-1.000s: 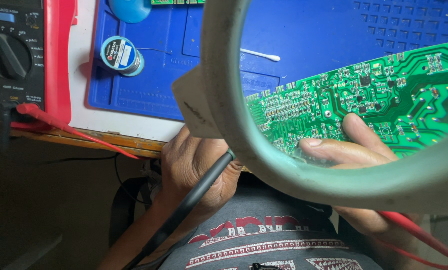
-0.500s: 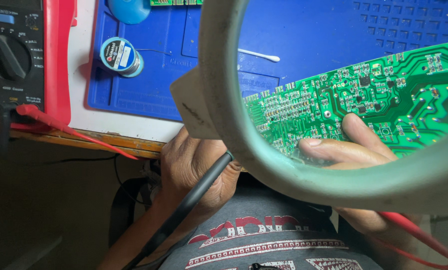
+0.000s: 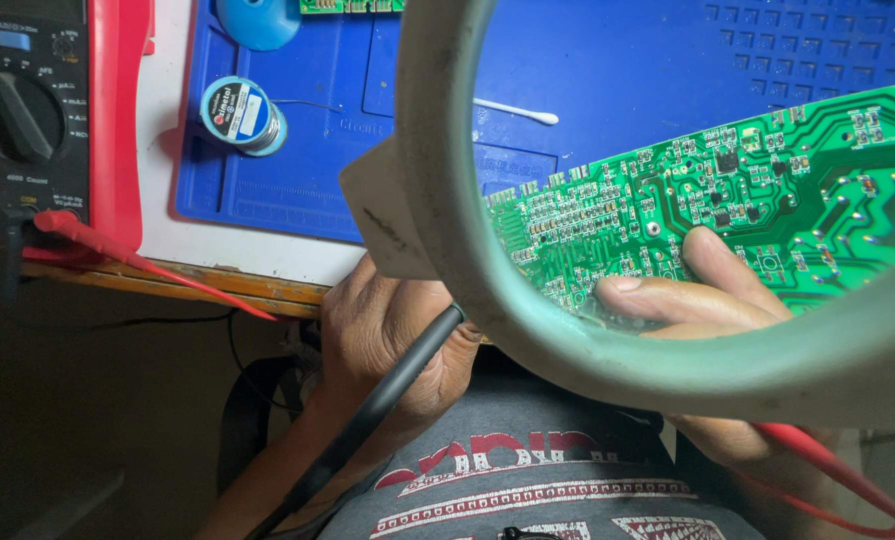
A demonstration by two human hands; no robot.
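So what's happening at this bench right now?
A person is looking through a round magnifier at a green circuit board. The right hand supports the board, thumb and a finger lying on it, with a red lead by the wrist. The left hand grips a black probe at the board's near edge. A multimeter, a solder spool and a cotton swab lie about the blue mat.

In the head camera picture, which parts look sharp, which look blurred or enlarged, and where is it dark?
Head view: the green circuit board and fingers seen through the magnifier lens look enlarged and sharp; the pale magnifier rim, close to the camera, is soft and blurred; the blue mat is evenly lit; below the bench edge, around the left hand with its black probe, it is dim.
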